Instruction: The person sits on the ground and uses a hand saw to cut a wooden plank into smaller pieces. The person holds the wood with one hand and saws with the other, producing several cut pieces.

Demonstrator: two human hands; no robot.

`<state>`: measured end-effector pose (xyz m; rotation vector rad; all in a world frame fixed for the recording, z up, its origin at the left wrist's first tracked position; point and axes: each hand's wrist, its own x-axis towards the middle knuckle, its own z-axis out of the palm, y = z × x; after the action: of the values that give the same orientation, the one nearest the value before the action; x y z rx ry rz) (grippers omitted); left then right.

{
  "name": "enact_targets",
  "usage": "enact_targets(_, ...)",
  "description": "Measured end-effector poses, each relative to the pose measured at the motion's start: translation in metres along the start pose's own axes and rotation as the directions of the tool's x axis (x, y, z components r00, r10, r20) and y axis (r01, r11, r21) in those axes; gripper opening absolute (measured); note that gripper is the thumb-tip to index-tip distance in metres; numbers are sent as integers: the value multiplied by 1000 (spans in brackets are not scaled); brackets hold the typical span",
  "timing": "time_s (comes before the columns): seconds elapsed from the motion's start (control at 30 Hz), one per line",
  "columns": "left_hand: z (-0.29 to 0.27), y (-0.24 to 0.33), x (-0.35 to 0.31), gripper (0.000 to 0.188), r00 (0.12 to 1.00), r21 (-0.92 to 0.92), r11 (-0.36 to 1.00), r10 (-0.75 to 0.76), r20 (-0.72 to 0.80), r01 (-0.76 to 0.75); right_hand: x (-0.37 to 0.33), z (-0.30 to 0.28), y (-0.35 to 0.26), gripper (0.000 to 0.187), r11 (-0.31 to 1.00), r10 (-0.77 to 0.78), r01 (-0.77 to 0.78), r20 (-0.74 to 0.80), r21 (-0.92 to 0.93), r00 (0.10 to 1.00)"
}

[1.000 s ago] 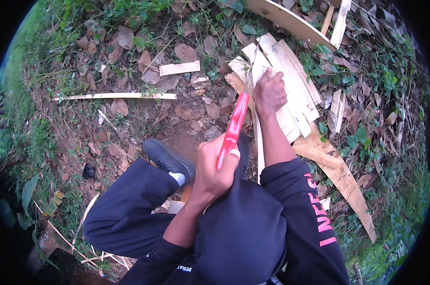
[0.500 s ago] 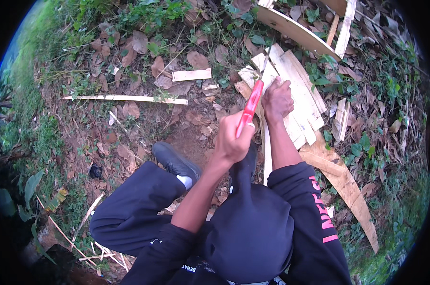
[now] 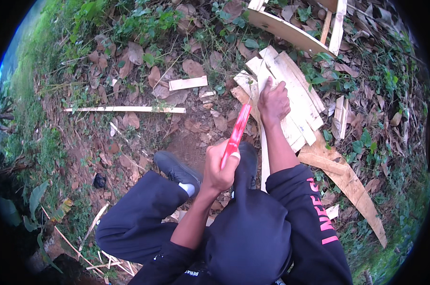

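Note:
My left hand [image 3: 220, 167] is wrapped round the red handle of a saw [image 3: 236, 134]. Its thin blade, seen almost edge-on, points away from me toward the left part of a stack of pale wooden boards [image 3: 298, 95]. Whether the teeth touch wood cannot be made out. On that stack, my right hand [image 3: 274, 102] is closed, thumb pointing away, and presses on a pale wooden strip [image 3: 263, 78]. The blade lies just left of this hand. Below, a long narrow strip [image 3: 265, 161] runs from the stack toward me.
A wooden frame with a curved panel [image 3: 291, 32] stands at the far right. A pointed brown board [image 3: 355, 190] lies right of my right arm. A short offcut [image 3: 188, 83] and a long thin slat [image 3: 124, 109] lie on leafy ground at left. Several thin sticks [image 3: 112, 263] are at lower left.
My left hand has drawn the saw back toward me and a little left. My right hand stays on the boards in nearly the same place.

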<state>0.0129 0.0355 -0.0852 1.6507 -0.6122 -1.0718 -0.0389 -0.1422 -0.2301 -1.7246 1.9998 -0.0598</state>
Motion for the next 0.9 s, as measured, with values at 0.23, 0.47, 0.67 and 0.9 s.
enact_targets(0.23, -6, 2, 1, 18, 999, -23, 998, -51, 15, 52, 2, -3, -1, 72, 1000, -5, 4, 47, 30, 999)
enact_targets(0.47, -11, 21, -30, 19, 998, 17, 999, -45, 37, 44, 4, -3, 2, 71, 1000, -10, 9, 40, 17, 999)
enact_targets(0.67, -1, 22, 8, 21, 998, 74, 995, -67, 9, 66, 1, -1, 0, 72, 999, -43, 43, 46, 17, 998)
enact_targets(0.9, -1, 36, -5, 18, 997, 103, 993, -69, 32, 65, 6, -2, 3, 70, 999, -43, 43, 18, 6, 999)
